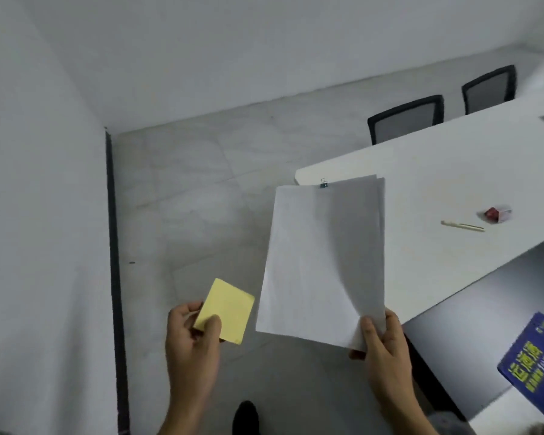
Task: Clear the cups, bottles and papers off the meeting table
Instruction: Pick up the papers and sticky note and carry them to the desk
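Both hands full, held over the floor just off the end of the table (pixel 437 171). Left hand (pixel 190 337): thumb on top, fingers curled under, pinching the near corner of a yellow notepad (pixel 226 310). Right hand (pixel 380 343): thumb and fingers pinch the near right corner of a sheaf of papers (pixel 321 262). The sheaf's long axis runs away from the body, and its far end, held by a binder clip (pixel 323 183), overlaps the table's corner in view; touching or not, cannot tell. The top sheet bows. Left on the table: a pen (pixel 462 226) and a small red-and-white packet (pixel 496 214), both to the right, nearer the right hand. Likely the papers must be set down first, since neither hand is free; no drop-off place in sight.
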